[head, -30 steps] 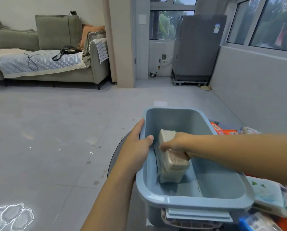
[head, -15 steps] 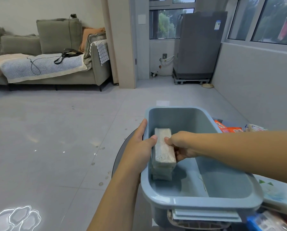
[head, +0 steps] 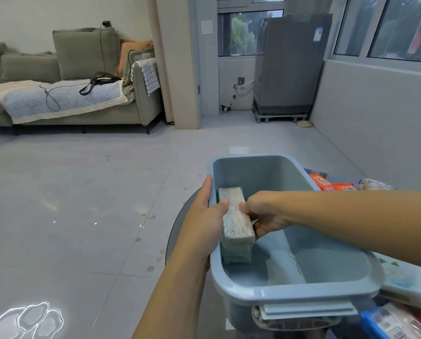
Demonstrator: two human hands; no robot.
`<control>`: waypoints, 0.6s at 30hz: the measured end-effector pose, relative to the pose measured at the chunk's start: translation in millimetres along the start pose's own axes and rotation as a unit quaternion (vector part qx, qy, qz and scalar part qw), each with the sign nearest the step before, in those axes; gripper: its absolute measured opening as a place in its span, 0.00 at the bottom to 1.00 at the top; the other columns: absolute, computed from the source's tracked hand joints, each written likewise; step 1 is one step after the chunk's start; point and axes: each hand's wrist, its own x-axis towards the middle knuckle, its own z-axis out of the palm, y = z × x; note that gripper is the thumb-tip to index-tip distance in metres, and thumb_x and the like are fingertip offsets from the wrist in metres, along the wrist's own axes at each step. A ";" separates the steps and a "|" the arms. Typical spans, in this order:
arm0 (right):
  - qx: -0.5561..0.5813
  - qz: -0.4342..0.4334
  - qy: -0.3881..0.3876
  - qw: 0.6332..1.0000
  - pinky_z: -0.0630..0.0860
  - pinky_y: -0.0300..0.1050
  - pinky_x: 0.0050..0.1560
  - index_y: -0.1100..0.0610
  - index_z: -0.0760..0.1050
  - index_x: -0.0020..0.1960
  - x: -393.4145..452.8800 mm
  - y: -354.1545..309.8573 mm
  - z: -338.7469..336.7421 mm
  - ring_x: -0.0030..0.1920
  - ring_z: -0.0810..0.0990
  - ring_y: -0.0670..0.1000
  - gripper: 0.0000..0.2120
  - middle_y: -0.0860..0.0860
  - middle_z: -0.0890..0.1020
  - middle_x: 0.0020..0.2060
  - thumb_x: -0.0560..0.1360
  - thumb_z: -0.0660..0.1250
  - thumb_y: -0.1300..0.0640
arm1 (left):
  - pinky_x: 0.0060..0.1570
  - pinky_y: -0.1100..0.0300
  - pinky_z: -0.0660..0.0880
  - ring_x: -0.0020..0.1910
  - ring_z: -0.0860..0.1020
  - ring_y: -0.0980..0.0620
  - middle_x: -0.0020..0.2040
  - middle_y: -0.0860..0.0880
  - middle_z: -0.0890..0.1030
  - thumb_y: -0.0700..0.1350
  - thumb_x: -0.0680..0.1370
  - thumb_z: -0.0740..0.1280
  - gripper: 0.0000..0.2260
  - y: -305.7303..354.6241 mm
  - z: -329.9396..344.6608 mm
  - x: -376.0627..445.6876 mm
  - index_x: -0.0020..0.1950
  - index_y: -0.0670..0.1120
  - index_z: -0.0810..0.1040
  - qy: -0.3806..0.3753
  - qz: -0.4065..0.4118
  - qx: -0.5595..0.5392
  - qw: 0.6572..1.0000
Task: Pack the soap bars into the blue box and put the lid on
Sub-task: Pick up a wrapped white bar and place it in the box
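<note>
The blue box (head: 300, 293) stands on a round table in front of me. A wrapped pack of pale soap bars (head: 236, 223) stands on its edge inside the box, against the left wall. My left hand (head: 202, 216) grips the box's left rim, thumb inside touching the pack. My right hand (head: 265, 214) reaches in from the right and holds the pack's right side. A pale blue flat piece (head: 307, 310), perhaps the lid, sticks out under the box's near end.
Orange soap packets (head: 331, 184) lie behind the box on the right. A white and green pack (head: 405, 280) and a blue-edged pack (head: 395, 324) lie at the right. The table edge (head: 172, 231) drops to a grey tiled floor on the left.
My right hand has pushed the soap pack from leaning in the middle to standing against the box's left wall. My left hand keeps its hold on the rim.
</note>
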 end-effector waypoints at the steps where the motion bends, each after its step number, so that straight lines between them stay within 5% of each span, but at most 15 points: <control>1: 0.000 0.001 0.001 1.000 0.74 0.62 0.59 0.66 0.65 0.66 0.0 0.3 0.2 0.54 0.76 0.62 0.16 0.62 0.76 0.56 0.81 0.50 0.60 | 0.24 0.79 0.69 0.41 0.70 0.68 0.61 0.58 0.69 0.41 0.80 0.60 0.25 0.0 -0.1 -0.6 0.74 0.60 0.59 0.001 -0.001 0.002 1.000; 7: -0.047 0.019 -0.006 0.999 0.73 0.62 0.60 0.67 0.66 0.64 -10.4 -8.0 -3.6 0.61 0.74 0.65 0.17 0.65 0.73 0.63 0.81 0.49 0.60 | 0.26 0.82 0.68 0.45 0.72 0.62 0.68 0.55 0.69 0.41 0.80 0.60 0.26 5.0 0.8 -4.4 0.75 0.57 0.59 0.014 0.020 0.027 0.999; 13: -0.090 -0.053 0.004 0.995 0.77 0.56 0.57 0.68 0.64 0.67 -45.7 -18.0 -17.1 0.56 0.78 0.63 0.21 0.66 0.74 0.62 0.80 0.54 0.55 | 0.28 0.82 0.67 0.43 0.71 0.68 0.55 0.66 0.73 0.44 0.79 0.63 0.22 12.4 4.5 -9.5 0.72 0.54 0.64 0.027 0.071 0.097 0.992; 15: -0.114 -0.120 0.029 0.986 0.80 0.52 0.48 0.64 0.65 0.66 -64.2 -14.3 -21.3 0.51 0.80 0.61 0.19 0.63 0.77 0.58 0.79 0.58 0.54 | 0.44 0.75 0.71 0.56 0.74 0.61 0.59 0.61 0.75 0.46 0.79 0.61 0.20 14.9 6.8 -11.6 0.71 0.52 0.66 0.032 0.105 0.153 0.982; 18: -0.077 -0.229 0.046 0.969 0.82 0.45 0.42 0.56 0.73 0.57 -91.8 -1.1 -28.7 0.46 0.83 0.56 0.10 0.57 0.80 0.50 0.78 0.60 0.56 | 0.70 0.49 0.62 0.75 0.59 0.48 0.76 0.53 0.63 0.51 0.79 0.60 0.22 21.5 12.6 -19.2 0.73 0.52 0.64 0.038 0.125 0.226 0.965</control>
